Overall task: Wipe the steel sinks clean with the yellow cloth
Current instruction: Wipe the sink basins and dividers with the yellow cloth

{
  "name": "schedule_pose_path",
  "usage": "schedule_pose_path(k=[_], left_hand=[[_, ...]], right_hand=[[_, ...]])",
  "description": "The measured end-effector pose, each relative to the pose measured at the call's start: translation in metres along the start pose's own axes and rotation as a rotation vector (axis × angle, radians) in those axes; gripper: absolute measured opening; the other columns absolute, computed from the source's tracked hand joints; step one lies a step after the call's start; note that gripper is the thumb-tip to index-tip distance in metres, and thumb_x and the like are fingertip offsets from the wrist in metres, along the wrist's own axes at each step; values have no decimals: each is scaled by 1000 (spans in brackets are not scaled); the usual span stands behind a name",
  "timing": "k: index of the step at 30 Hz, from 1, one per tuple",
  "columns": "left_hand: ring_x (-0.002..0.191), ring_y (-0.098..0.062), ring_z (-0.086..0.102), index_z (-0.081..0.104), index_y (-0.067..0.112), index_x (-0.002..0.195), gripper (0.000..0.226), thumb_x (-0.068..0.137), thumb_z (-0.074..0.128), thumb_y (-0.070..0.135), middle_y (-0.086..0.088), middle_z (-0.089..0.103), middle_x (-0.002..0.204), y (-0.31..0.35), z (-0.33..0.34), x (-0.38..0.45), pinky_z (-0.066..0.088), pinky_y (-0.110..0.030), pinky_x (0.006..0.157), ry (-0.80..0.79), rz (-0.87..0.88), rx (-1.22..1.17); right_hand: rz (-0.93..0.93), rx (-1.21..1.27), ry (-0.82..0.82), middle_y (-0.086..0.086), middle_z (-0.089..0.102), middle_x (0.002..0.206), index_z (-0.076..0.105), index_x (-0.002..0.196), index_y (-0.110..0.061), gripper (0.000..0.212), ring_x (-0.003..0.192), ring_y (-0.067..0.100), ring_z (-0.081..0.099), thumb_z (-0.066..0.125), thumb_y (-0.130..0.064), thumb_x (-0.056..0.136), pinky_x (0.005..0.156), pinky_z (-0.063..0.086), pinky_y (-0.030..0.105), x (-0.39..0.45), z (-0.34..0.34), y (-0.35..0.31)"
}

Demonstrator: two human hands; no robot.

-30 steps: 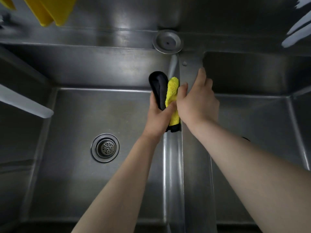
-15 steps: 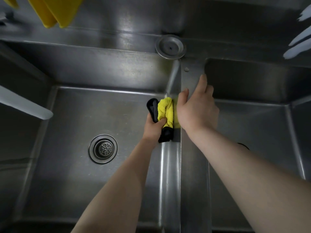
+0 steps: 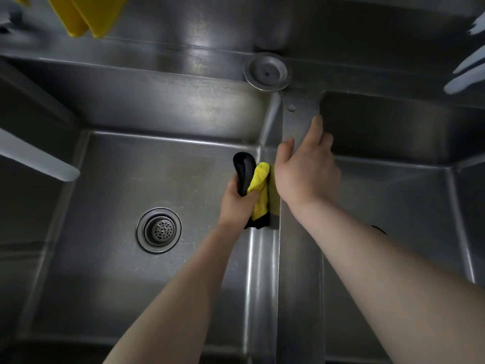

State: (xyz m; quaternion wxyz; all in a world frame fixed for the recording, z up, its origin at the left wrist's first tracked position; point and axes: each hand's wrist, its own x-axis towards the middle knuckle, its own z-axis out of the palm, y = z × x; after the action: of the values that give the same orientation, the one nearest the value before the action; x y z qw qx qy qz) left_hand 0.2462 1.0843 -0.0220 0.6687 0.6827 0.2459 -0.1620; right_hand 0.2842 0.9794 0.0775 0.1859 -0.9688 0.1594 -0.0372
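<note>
My left hand grips a yellow cloth with a black backing and presses it against the right inner wall of the left steel sink, just below the divider. My right hand rests on the steel divider between the two basins, thumb on the left edge and fingers curled over the edge of the right sink. Part of the cloth is hidden behind my right wrist.
A round drain strainer sits in the left basin floor. A round steel cap lies on the back ledge. Yellow items hang at the top left. Pale objects show at the far left and upper right.
My left hand slid the cloth down the basin wall from near the divider's top, bunching it, and now it is stretched out lower. My right hand stayed on the divider.
</note>
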Motion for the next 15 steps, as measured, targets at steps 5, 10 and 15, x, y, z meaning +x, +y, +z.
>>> schedule_pose_path(k=[5,10,15], left_hand=[[96,-10,69,59,36,122,51,85,58,0,8,72,105,20,-4,-28,57,-33,84,-17,89,-44],[93,-8,70,61,32,119,50,87,57,-5,10,74,100,45,-12,-64,57,-24,77,-8,159,-104],[97,-2,68,58,30,120,46,92,57,-6,17,73,101,53,-23,-97,52,-16,75,-58,220,-179]], right_hand=[[3,14,7,13,44,137,18,154,-13,63,110,33,57,36,-39,100,73,41,39,0,-1,-1],[8,8,12,13,43,137,19,154,-13,63,111,34,57,36,-38,99,70,33,36,1,0,-1],[-3,0,7,13,44,138,18,154,-13,62,111,32,57,35,-38,100,70,33,34,0,-2,0]])
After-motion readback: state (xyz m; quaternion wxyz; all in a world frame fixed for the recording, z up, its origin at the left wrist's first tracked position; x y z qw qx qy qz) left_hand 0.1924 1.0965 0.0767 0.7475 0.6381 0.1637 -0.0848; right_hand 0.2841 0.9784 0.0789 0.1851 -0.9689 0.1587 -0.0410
